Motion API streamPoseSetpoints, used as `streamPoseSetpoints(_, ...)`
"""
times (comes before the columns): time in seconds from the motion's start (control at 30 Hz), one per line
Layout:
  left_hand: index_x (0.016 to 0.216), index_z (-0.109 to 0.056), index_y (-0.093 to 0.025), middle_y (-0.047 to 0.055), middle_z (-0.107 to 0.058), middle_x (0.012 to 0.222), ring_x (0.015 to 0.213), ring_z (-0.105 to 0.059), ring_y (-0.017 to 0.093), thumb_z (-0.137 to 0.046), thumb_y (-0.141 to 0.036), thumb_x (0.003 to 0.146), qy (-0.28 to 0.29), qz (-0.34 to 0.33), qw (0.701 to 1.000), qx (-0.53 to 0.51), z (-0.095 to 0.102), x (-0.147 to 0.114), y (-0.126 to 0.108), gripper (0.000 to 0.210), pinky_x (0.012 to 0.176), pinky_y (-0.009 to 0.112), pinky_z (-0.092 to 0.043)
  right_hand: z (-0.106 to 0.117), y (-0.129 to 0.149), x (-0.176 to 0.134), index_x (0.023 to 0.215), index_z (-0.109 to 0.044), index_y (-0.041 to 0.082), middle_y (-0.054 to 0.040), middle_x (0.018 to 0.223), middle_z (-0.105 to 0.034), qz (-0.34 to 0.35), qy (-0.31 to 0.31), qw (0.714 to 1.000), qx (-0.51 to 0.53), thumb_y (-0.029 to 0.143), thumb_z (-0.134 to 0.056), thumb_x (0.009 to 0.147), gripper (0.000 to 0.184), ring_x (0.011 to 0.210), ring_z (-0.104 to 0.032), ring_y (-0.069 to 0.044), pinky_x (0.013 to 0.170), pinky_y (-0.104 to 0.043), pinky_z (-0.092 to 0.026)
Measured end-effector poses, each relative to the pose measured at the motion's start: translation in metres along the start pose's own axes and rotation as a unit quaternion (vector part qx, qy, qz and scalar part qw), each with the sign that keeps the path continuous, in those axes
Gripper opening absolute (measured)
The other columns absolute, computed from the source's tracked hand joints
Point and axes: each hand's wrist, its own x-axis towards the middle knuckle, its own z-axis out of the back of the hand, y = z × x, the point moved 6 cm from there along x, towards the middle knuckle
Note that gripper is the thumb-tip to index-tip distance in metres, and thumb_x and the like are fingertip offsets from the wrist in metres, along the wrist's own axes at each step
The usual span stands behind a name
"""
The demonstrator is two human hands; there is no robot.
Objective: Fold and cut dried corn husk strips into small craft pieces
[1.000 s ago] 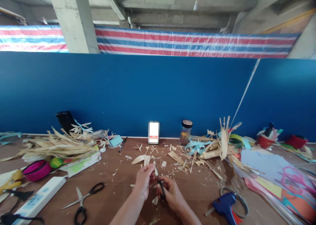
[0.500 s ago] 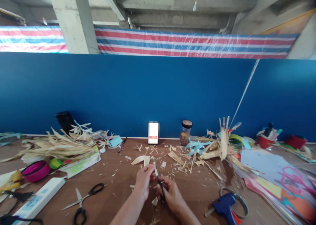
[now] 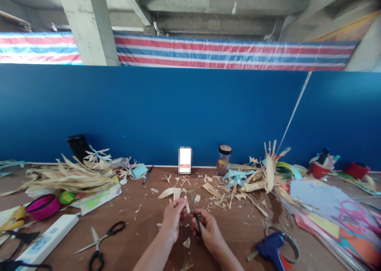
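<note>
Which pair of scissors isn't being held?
The scissors lying open on the table, lower left, beside the white power strip; the other pair is in the grip of the right hand.

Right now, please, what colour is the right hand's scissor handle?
The scissor handle is black, clearest in the head view.

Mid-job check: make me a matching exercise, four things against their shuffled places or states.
1. person's left hand
2. person's right hand
3. blue plastic glue gun
4. clear cylindrical jar with dark lid

A. stands upright near the flat blue partition
B. holds black-handled metal scissors
C. lies right of both hands
D. pinches a pale, flat husk strip

Pairs: 1-D, 2-B, 3-C, 4-A
</note>
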Motion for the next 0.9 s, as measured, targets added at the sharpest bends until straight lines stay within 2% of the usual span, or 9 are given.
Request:
streamPoseSetpoints(0.1, 0.064, -0.053, -0.016, -0.008, -0.046, 0.045, 0.041, -0.040, 0.005, -0.065, -0.036, 0.062, 0.043, -0.007, 0.998, 0.040, -0.001, -0.004, 0.000, 0.023, 0.043, 0.018, -0.032, 0.012, 0.009, 0.003, 0.098, -0.056, 0.017, 0.0000, 0.066, -0.060, 0.038, -0.042, 0.998, 0.009, 0.034, -0.071, 0.063, 0.042, 0.059, -0.055, -0.012, 0.054, -0.022, -0.042)
streamPoseSetpoints(0.2, 0.062, -0.055, -0.015, -0.006, -0.050, 0.045, 0.042, -0.042, 0.007, -0.068, -0.033, 0.059, 0.086, -0.015, 0.992, 0.086, -0.001, -0.009, -0.001, 0.023, 0.044, 0.018, -0.032, 0.019, 0.009, 0.005, 0.102, -0.054, 0.018, -0.0043, 0.080, -0.064, 0.043, -0.052, 0.998, 0.016, 0.029, -0.075, 0.057, 0.050, 0.072, -0.058, -0.016, 0.062, -0.026, -0.045)
streamPoseSetpoints(0.5, 0.063, -0.059, -0.013, -0.005, -0.050, 0.045, 0.040, -0.038, 0.006, -0.070, -0.034, 0.057, 0.183, 0.001, 0.969, 0.163, -0.007, -0.019, 0.008, 0.025, 0.042, 0.019, -0.028, 0.017, 0.009, 0.003, 0.097, -0.054, 0.017, 0.0007, 0.067, -0.061, 0.022, -0.043, 0.999, 0.023, 0.027, -0.075, 0.058, 0.045, 0.058, -0.054, -0.012, 0.052, -0.021, -0.041)
streamPoseSetpoints(0.6, 0.066, -0.059, -0.013, -0.004, -0.054, 0.050, 0.043, -0.041, 0.006, -0.071, -0.033, 0.056, 0.183, -0.006, 0.969, 0.168, -0.005, -0.017, 0.009, 0.026, 0.043, 0.019, -0.030, 0.015, 0.012, 0.001, 0.093, -0.054, 0.017, 0.0041, 0.060, -0.058, 0.016, -0.032, 0.999, 0.019, 0.023, -0.074, 0.058, 0.041, 0.052, -0.050, -0.009, 0.049, -0.019, -0.037)
streamPoseSetpoints(0.77, 0.072, -0.058, -0.013, -0.004, -0.055, 0.049, 0.043, -0.045, 0.007, -0.073, -0.033, 0.054, 0.142, -0.033, 0.976, 0.162, 0.002, -0.011, 0.005, 0.030, 0.045, 0.019, -0.032, 0.012, 0.011, -0.001, 0.090, -0.054, 0.017, 0.0059, 0.056, -0.055, 0.013, -0.027, 1.000, 0.001, 0.022, -0.074, 0.058, 0.038, 0.049, -0.046, -0.007, 0.047, -0.017, -0.035)
streamPoseSetpoints(0.83, 0.074, -0.057, -0.014, -0.005, -0.053, 0.048, 0.042, -0.045, 0.008, -0.071, -0.037, 0.058, 0.123, -0.039, 0.980, 0.153, 0.003, -0.012, 0.003, 0.031, 0.045, 0.019, -0.033, 0.011, 0.009, -0.001, 0.090, -0.053, 0.017, 0.0061, 0.055, -0.055, 0.010, -0.022, 1.000, 0.011, 0.023, -0.074, 0.058, 0.039, 0.048, -0.045, -0.006, 0.045, -0.016, -0.034)
streamPoseSetpoints(0.9, 0.078, -0.057, -0.016, -0.003, -0.058, 0.057, 0.046, -0.048, 0.008, -0.064, -0.044, 0.064, 0.097, -0.034, 0.986, 0.130, 0.004, -0.014, 0.003, 0.032, 0.047, 0.020, -0.036, 0.011, 0.007, 0.000, 0.089, -0.052, 0.017, 0.0068, 0.054, -0.053, 0.008, -0.031, 0.999, 0.043, 0.027, -0.074, 0.059, 0.039, 0.046, -0.043, -0.006, 0.044, -0.016, -0.033)
